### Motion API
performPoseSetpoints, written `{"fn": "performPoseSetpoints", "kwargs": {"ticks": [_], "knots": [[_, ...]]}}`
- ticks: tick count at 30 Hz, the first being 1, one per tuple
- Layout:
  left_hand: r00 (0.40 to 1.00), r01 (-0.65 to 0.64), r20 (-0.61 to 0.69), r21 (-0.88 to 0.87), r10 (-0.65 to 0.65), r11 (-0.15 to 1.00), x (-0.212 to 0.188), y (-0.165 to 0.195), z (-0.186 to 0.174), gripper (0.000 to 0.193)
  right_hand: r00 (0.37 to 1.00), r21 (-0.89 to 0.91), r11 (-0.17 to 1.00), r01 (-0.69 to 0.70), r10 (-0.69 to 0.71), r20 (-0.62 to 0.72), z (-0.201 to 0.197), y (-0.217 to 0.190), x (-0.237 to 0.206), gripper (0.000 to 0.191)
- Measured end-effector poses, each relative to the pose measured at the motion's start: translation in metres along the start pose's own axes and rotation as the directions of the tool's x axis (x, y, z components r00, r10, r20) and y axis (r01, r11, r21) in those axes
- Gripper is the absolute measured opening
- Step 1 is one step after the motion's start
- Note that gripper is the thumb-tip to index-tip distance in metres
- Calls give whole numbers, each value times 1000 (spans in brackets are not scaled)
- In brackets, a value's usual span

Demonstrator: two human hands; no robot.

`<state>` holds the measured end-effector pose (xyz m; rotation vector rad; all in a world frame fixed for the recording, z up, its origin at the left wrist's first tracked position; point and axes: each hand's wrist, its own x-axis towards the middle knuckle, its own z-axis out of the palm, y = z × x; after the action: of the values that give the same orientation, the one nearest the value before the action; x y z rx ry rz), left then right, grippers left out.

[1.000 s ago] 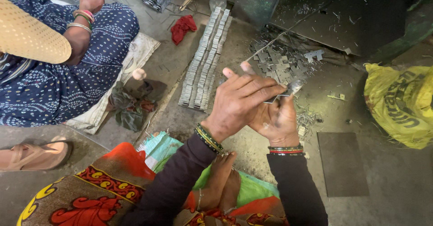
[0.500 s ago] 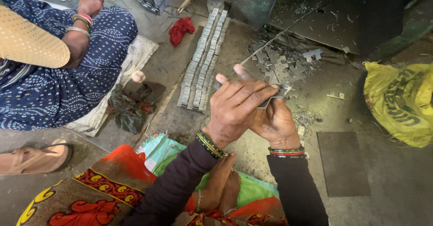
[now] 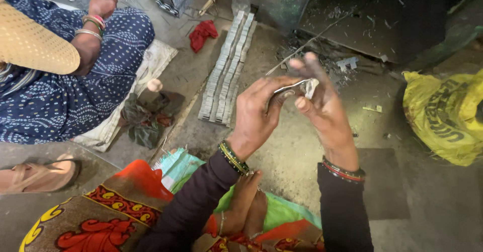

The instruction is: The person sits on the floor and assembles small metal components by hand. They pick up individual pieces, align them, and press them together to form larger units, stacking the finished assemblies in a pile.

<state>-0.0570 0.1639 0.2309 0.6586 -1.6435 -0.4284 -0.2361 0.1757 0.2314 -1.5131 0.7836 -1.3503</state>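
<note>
At the bottom of the view we see our crossed bare feet (image 3: 249,206) resting on bright cloth (image 3: 126,206) of red, green and brown, spread over a dusty grey concrete floor (image 3: 417,201). Just above them our two hands meet in the air. Our left hand (image 3: 259,116) is curled, thumb and fingers pinched on a small stack of thin metal strips (image 3: 297,87). Our right hand (image 3: 322,108) is half open, its thumb pressed to the near side of the stack and its fingers raised loosely behind it. The stack lies roughly level between the hands, its long axis running left to right, with the right end showing pale and bright; how many strips it holds we cannot tell.

Beyond the hands, on the floor, long rows of stacked metal pieces (image 3: 226,66) run away from us, tilting slightly right. A crumpled dark rag (image 3: 146,118) lies left of them, and a red rag (image 3: 202,33) further off. To the left another person sits in blue dotted cloth (image 3: 60,96), a fist (image 3: 102,4) closed above the knee. At the right sits a yellow sack (image 3: 443,116), crumpled, its contents hidden. Farthest away, a dark metal plate (image 3: 382,25) carries scattered scraps, and a thin wire (image 3: 307,43) slants across the floor before it.
</note>
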Motion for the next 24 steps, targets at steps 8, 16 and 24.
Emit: {"fn": "performPoseSetpoints", "kwargs": {"ticks": [8, 16, 24], "knots": [[982, 163, 90, 69, -168, 984, -2, 2, 1, 30, 911, -639, 701, 316, -412, -2, -16, -14, -6, 133], [990, 100, 94, 17, -101, 995, 2, -1, -5, 28, 956, -170, 983, -62, 10, -294, -20, -5, -8, 68], [938, 229, 222, 182, -267, 956, -4, -12, 6, 20, 947, -501, 818, -282, 155, -280, -104, -7, -24, 23]]}}
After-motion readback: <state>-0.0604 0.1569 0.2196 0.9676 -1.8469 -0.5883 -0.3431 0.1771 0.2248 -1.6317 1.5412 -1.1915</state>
